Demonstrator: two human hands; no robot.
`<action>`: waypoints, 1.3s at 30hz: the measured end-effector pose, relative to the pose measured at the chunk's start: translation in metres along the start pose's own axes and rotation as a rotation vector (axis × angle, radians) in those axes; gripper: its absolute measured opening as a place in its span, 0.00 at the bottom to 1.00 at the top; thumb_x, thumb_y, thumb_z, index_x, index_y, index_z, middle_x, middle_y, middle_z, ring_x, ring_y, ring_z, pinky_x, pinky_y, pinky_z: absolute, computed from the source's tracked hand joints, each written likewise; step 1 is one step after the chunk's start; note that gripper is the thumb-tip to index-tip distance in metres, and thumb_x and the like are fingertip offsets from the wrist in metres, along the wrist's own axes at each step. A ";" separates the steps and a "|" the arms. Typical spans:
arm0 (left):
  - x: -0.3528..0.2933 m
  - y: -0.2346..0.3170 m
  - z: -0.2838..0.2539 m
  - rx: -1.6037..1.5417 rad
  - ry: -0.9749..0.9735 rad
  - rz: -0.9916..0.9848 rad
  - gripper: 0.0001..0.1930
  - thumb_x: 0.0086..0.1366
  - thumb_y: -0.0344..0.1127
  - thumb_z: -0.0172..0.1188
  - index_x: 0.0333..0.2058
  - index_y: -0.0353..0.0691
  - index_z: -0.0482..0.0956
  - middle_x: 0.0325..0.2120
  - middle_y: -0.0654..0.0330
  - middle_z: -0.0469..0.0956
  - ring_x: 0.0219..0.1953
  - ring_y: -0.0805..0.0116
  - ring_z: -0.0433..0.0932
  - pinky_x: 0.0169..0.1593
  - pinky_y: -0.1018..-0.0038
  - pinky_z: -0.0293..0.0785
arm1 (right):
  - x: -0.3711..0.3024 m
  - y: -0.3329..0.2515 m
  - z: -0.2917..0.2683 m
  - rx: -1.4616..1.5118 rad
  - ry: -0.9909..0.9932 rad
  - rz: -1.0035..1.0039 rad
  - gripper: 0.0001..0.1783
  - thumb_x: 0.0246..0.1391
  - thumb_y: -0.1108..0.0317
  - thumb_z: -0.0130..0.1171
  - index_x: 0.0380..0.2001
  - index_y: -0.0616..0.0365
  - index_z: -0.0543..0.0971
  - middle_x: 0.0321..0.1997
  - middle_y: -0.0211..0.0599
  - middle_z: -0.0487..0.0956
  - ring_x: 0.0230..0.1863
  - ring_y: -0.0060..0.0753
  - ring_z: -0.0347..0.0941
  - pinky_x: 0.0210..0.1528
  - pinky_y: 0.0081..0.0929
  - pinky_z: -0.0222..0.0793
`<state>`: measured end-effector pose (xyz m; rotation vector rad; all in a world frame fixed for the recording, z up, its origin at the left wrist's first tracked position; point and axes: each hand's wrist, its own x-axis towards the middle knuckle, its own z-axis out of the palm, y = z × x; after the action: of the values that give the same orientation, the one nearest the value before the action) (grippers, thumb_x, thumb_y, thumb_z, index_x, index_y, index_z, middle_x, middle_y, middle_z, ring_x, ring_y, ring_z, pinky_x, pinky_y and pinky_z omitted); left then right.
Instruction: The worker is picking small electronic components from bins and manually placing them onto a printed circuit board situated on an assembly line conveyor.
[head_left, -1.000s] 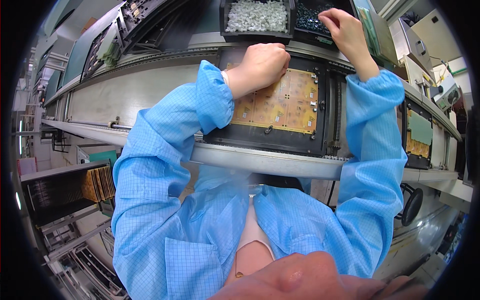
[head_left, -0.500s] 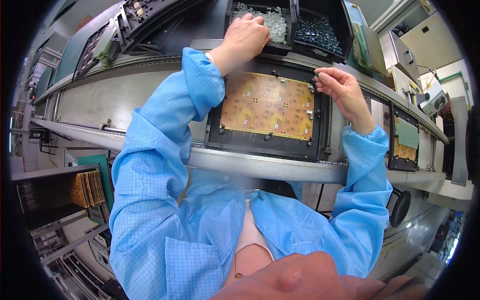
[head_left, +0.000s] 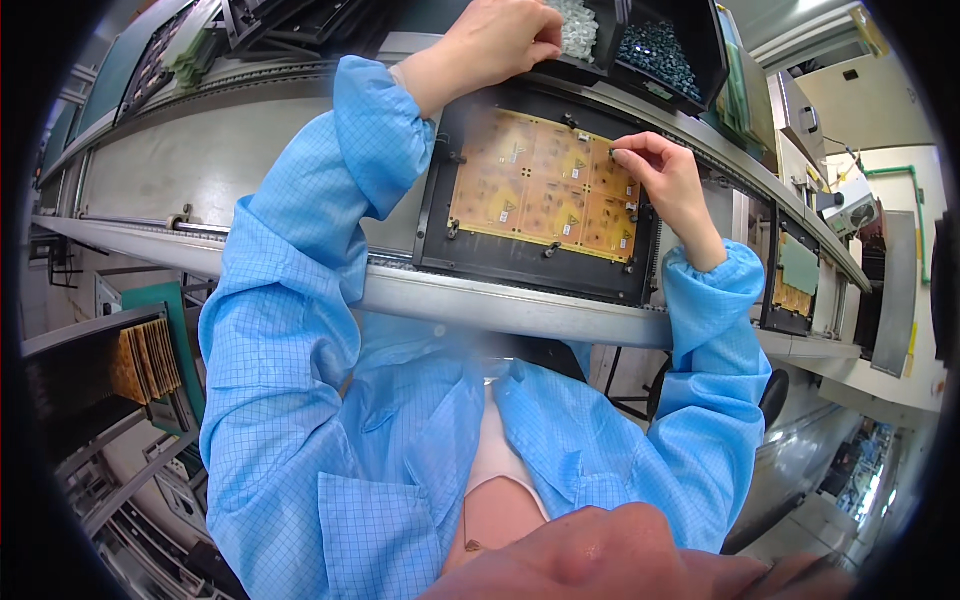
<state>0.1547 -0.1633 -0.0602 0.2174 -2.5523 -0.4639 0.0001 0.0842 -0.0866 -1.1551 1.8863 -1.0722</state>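
A panel of amber circuit boards (head_left: 545,190) lies in a black carrier frame (head_left: 480,262) on a metal conveyor. My right hand (head_left: 675,185) is over the panel's far right part, thumb and forefinger pinched on a small dark part (head_left: 613,154). A few small white connectors (head_left: 632,208) sit along the panel's right edge. My left hand (head_left: 485,50) is beyond the panel, at the left side of a black bin of small white parts (head_left: 578,32). Its fingers are curled in, and whatever they hold is hidden.
To the right of the white parts stands a bin of small dark blue parts (head_left: 655,60). Another carrier with a green sheet (head_left: 800,268) is farther right on the conveyor. Upright boards (head_left: 150,360) fill a rack at the lower left. The conveyor's front rail (head_left: 510,318) runs before me.
My right hand has moved left from beside the panel to over its far right part. My left hand has shifted left off the white parts, fingers more curled. The whole view has shifted a little.
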 end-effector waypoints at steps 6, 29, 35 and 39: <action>-0.024 0.028 -0.029 -0.431 0.030 -0.183 0.08 0.59 0.33 0.66 0.34 0.35 0.83 0.29 0.50 0.84 0.32 0.56 0.84 0.38 0.68 0.78 | 0.003 -0.007 0.018 -0.413 0.118 -0.192 0.07 0.57 0.73 0.63 0.37 0.64 0.83 0.32 0.35 0.77 0.32 0.27 0.76 0.36 0.23 0.70; -0.044 0.030 -0.041 -0.549 -0.005 -0.297 0.08 0.61 0.32 0.65 0.36 0.34 0.85 0.25 0.54 0.84 0.24 0.71 0.81 0.31 0.73 0.76 | 0.010 -0.019 0.020 -0.772 0.161 -0.238 0.07 0.54 0.71 0.63 0.35 0.61 0.85 0.32 0.44 0.80 0.33 0.45 0.78 0.38 0.34 0.73; -0.045 0.035 -0.042 -0.569 -0.027 -0.348 0.08 0.59 0.32 0.65 0.35 0.34 0.85 0.25 0.50 0.84 0.27 0.66 0.82 0.34 0.70 0.77 | 0.005 -0.021 0.032 -0.883 0.265 -0.313 0.06 0.54 0.71 0.64 0.33 0.61 0.84 0.33 0.43 0.80 0.36 0.46 0.77 0.39 0.36 0.74; -0.052 0.021 -0.026 -0.488 -0.034 -0.254 0.09 0.64 0.37 0.65 0.37 0.37 0.85 0.30 0.62 0.84 0.36 0.70 0.83 0.44 0.73 0.78 | 0.003 -0.019 0.034 -0.901 0.287 -0.351 0.06 0.54 0.71 0.64 0.32 0.62 0.84 0.32 0.43 0.79 0.36 0.46 0.77 0.40 0.36 0.74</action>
<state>0.2109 -0.1380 -0.0564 0.3542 -2.3635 -1.1718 0.0348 0.0665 -0.0847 -1.9604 2.5660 -0.5413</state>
